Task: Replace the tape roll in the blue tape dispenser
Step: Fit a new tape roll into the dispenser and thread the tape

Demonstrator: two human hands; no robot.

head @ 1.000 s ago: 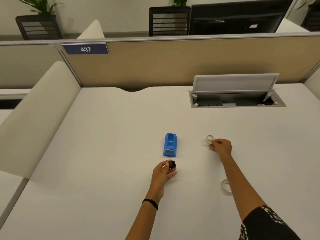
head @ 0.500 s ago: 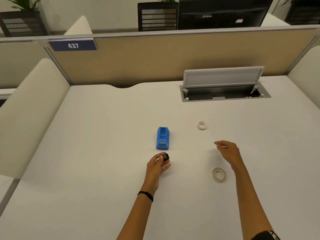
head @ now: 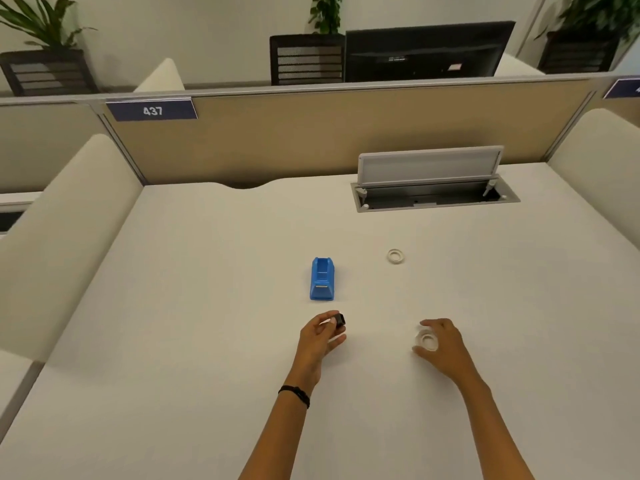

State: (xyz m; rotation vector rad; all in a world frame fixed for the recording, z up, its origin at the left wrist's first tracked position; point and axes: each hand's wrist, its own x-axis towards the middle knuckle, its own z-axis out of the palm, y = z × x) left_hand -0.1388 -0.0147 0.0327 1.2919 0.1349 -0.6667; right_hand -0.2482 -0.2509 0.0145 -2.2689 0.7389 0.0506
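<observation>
With the dispenser (head: 322,279) standing empty on the table (head: 194,341), I read this as the reloading step. Left to right: my left hand (head: 320,336), near the dispenser's front end, has its grip clamped on the small black hub (head: 338,320), held between thumb and fingertips. My right hand (head: 441,346) curls around the new roll (head: 426,340), thumb and fingers on either side of it; whether that grip has closed, or the roll is off the table, I cannot tell. Farther back, right of the dispenser, a second ring (head: 396,255) lies flat, presumably the spent roll. Next, I judge, the two hands must meet: the hub is pushed squarely through the roll's centre, then the pair is lowered into the dispenser's open cradle.
</observation>
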